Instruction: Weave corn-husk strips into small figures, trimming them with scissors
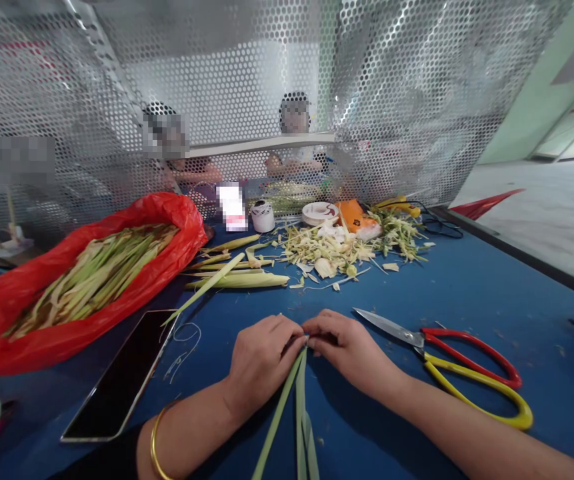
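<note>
- Nearest, long green strips (301, 413) run from the bottom edge up between the two forearms, their far ends meeting at the fingertips.
- The left hand (267, 353), above a gold bracelet (155, 443), pinches that far end between thumb and fingers; the strips pass just beside its thumb.
- The right hand (344, 343) pinches the same end from the other side, its fingertips almost touching the left's.
- On the blue tabletop (491, 293), a dark phone (121, 380) lies left of the hands; scissors (419, 340) with red and yellow handles lie right.
- Beyond, a red bag (189, 220) of leaves (117, 267), pale husks (241, 280) and a scrap heap (324, 253).
- Farthest, a perforated screen (217, 67), with two people (297, 163) behind it.
</note>
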Demonstrator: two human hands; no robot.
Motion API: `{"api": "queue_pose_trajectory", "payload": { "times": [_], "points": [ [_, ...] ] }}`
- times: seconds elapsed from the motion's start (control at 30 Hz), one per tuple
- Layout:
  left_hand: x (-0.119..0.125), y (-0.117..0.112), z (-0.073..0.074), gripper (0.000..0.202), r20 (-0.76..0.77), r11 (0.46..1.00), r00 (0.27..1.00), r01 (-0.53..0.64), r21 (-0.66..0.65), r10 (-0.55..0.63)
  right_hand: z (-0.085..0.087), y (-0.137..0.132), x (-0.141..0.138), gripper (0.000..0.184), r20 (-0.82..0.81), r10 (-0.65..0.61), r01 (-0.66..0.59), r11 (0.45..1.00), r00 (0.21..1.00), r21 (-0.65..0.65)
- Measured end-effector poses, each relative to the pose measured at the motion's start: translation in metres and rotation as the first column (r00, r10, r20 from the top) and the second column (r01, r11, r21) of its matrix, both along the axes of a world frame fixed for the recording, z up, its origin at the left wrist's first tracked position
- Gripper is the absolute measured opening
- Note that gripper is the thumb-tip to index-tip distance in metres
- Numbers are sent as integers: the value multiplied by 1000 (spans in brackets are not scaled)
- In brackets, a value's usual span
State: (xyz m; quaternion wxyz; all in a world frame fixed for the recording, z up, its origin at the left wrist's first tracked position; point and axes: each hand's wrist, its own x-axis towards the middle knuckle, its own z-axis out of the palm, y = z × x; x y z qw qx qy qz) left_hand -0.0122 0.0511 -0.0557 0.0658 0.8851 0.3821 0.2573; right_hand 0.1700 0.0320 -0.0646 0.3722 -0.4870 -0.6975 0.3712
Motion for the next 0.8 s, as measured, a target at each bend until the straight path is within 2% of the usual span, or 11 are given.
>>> {"api": "queue_pose_trajectory", "payload": {
  "times": [0.17,0.3,0.5,0.57,0.67,0.8],
  "points": [
    [0,-1,0,20,36,1000,999,11,-24,-10,1,0,0,12,21,-38,38,999,999,8],
    [-1,-1,0,22,44,999,999,8,-45,-6,2,0,-1,15,-1,-66,66,997,998,-35],
    [0,0,-2,20,69,999,998,0,-43,3,1,1,-4,11,-222,-70,30,984,973,-178],
    [0,0,-2,20,76,999,997,10,-31,-8,0,1,-3,20,-233,-34,-1,989,972,-147],
    [0,0,-2,20,94,999,995,27,-30,-24,0,2,-1,14,-156,14,-25,997,988,-70],
    [0,-2,-1,19,125,998,991,43,-45,-37,-2,3,0,11,-165,-35,25,998,986,-65]
  ]
}}
